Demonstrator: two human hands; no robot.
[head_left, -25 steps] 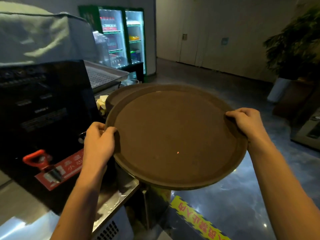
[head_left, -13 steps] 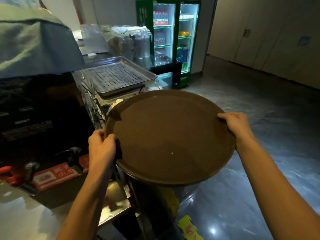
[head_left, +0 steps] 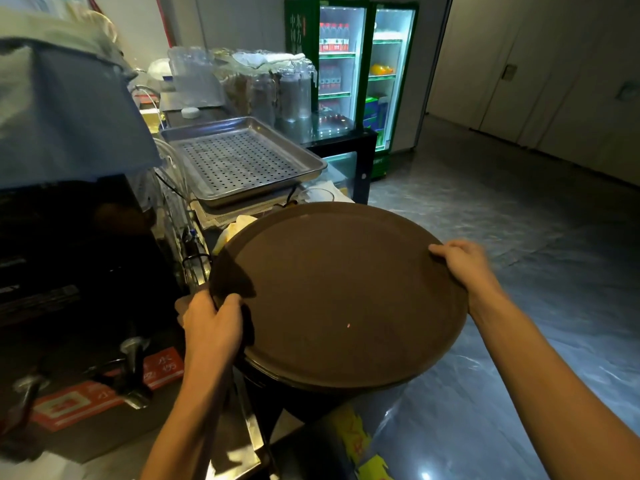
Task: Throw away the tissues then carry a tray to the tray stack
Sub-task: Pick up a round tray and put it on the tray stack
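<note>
Both hands clamped on the round brown tray (head_left: pixel 346 292) — left hand (head_left: pixel 211 323) at its 8 o'clock rim, right hand (head_left: pixel 464 265) at 2 o'clock — perforated metal pan (head_left: pixel 239 157) off at 11

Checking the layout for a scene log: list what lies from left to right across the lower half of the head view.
Red warning label → left hand → brown round tray → right hand → glossy grey floor.

Left hand (head_left: pixel 211 323) and right hand (head_left: pixel 462 263) clamped, arms extended
</note>
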